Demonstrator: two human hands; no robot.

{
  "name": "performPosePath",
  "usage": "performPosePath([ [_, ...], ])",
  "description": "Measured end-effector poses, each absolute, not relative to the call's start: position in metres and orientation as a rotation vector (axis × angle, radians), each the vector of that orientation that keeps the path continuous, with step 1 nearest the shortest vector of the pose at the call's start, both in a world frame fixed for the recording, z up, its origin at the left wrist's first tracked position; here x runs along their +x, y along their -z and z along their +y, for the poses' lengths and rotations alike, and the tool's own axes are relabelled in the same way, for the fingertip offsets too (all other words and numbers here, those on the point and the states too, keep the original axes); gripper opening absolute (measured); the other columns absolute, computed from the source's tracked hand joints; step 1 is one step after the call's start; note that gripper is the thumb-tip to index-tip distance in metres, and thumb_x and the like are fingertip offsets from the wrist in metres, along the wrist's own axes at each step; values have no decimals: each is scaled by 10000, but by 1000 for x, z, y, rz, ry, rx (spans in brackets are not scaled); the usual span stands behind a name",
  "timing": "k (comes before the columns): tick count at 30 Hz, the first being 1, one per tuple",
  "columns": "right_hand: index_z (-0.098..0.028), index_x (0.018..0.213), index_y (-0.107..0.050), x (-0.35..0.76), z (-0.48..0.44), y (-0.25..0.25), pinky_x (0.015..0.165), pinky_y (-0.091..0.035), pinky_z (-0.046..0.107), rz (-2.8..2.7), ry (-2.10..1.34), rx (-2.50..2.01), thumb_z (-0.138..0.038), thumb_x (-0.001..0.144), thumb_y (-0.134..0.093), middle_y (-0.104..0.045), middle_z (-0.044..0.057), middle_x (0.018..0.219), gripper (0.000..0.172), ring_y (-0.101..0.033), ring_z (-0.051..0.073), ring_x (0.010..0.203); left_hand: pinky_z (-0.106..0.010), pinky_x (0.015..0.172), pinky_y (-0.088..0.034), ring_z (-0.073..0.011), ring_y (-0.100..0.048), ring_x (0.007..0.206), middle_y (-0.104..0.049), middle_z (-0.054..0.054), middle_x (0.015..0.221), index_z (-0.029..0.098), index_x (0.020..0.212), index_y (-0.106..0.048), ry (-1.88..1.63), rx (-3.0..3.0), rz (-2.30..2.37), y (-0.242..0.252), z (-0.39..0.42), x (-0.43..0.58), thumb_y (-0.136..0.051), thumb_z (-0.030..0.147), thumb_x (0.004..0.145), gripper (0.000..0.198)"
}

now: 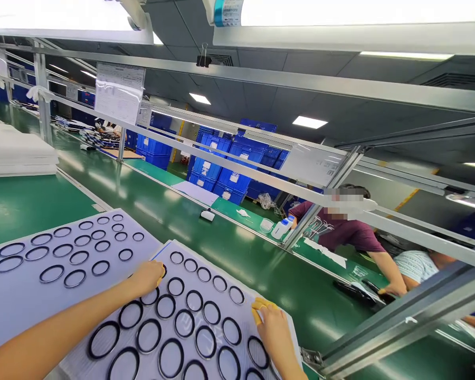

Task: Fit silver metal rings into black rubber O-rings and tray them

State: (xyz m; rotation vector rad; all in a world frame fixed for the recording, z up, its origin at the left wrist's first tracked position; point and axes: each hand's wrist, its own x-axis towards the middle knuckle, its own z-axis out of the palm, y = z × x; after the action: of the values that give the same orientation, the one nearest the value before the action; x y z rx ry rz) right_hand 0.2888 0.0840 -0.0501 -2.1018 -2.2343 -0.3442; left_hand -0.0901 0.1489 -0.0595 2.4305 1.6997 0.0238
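Observation:
A white sheet (206, 295) covered with several black rubber rings lies in front of me on the green belt. My left hand (147, 278) rests on its upper left part, fingers curled over a ring near the sheet's corner. My right hand (272, 327) grips the sheet's right edge, with yellow finger cots on the fingertips. A second white sheet (16, 285) with several black rings lies to the left, partly under the first.
A green conveyor belt (261, 264) runs diagonally. White stacked sheets (16, 153) sit at far left. Aluminium frame rails (399, 322) cross at right. A person in a maroon shirt (340, 232) works across the belt. Blue crates (229, 163) stand behind.

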Motion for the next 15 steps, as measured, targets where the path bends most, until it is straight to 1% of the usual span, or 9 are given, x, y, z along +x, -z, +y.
performPosePath([
  [2, -141, 1020, -755, 315, 62, 46, 904, -499, 435, -2226, 283, -2137, -101, 909, -495, -746, 165, 1108, 286, -679, 316, 1055, -444, 889, -521, -220, -622, 1014, -636, -84, 1123, 139, 1101, -621, -32, 2424, 1700, 64, 150, -91, -582, 325, 937, 251],
  [5, -207, 1000, -769, 348, 28, 48, 917, -496, 422, -2270, 156, -2143, -113, 877, -509, -728, 121, 1185, 303, -664, 303, 1102, -447, 894, -516, -222, -618, 1020, -635, -83, 1122, 138, 1091, -623, -60, 2406, 1672, 69, 153, -92, -587, 323, 933, 246],
  [8, -250, 984, -771, 362, 2, 58, 915, -485, 425, -2331, 70, -2095, -82, 847, -491, -727, 101, 1194, 354, -667, 290, 1092, -446, 897, -502, -218, -615, 1003, -639, -73, 1085, 134, 1047, -628, -151, 2356, 1651, 67, 155, -89, -593, 329, 927, 231],
  [10, -245, 949, -775, 361, -5, 66, 879, -479, 443, -2349, 59, -2049, -57, 848, -453, -733, 113, 1172, 386, -663, 311, 1084, -445, 906, -478, -218, -607, 988, -641, -71, 1035, 130, 977, -629, -271, 2302, 1644, 60, 154, -86, -581, 311, 927, 195],
  [12, -224, 906, -775, 359, -6, 72, 838, -468, 464, -2339, 68, -2004, -28, 852, -405, -747, 131, 1123, 421, -670, 332, 1035, -432, 905, -454, -222, -600, 951, -639, -79, 984, 137, 906, -616, -424, 2231, 1624, 50, 147, -80, -518, 264, 936, 163],
  [14, -194, 862, -767, 357, -3, 77, 814, -455, 478, -2310, 69, -1951, -10, 843, -382, -759, 148, 1049, 427, -677, 340, 959, -395, 875, -451, -217, -598, 890, -640, -79, 935, 159, 878, -591, -574, 2141, 1565, 38, 133, -72, -439, 244, 932, 183],
  [15, -177, 841, -760, 358, -2, 79, 805, -450, 487, -2284, 63, -1926, -7, 831, -377, -762, 160, 996, 419, -677, 345, 918, -369, 849, -459, -210, -598, 858, -642, -69, 912, 171, 884, -579, -639, 2090, 1517, 32, 124, -67, -411, 264, 929, 198],
])
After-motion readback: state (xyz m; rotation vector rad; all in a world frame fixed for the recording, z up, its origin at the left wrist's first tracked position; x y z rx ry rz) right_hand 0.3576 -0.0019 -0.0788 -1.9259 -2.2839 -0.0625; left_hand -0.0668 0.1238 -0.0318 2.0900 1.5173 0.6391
